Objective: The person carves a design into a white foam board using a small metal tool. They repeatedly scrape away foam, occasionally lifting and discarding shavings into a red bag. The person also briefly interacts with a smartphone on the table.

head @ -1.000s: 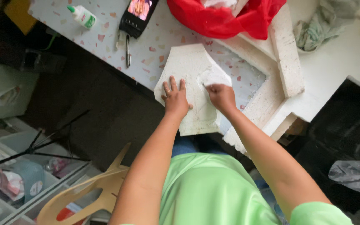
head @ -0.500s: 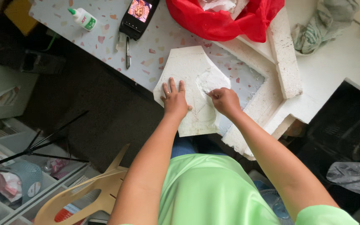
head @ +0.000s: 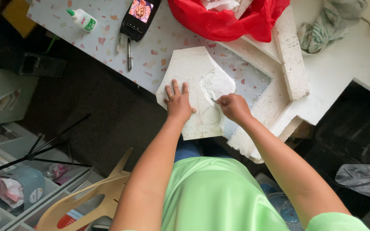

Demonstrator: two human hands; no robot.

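A white foam slab (head: pixel 191 70) lies on the speckled table (head: pixel 108 25), overhanging its near edge. My left hand (head: pixel 177 102) presses flat on the slab, fingers spread toward the far side. My right hand (head: pixel 234 107) is closed around a small thin tool whose tip touches the slab at a curved scraped patch (head: pixel 215 83). What kind of tool it is stays hidden in the fist.
Thick white foam blocks (head: pixel 290 55) frame the right side. A red cloth (head: pixel 228 21), a phone (head: pixel 138 17), a pen (head: pixel 129 53) and a glue bottle (head: pixel 82 19) lie farther back. A tan plastic chair (head: pixel 91 196) and storage bins (head: pixel 9 184) stand lower left.
My right hand has slid down and toward me along the slab with the tool, leaving a larger scraped patch. The left hand stays pressed in place.
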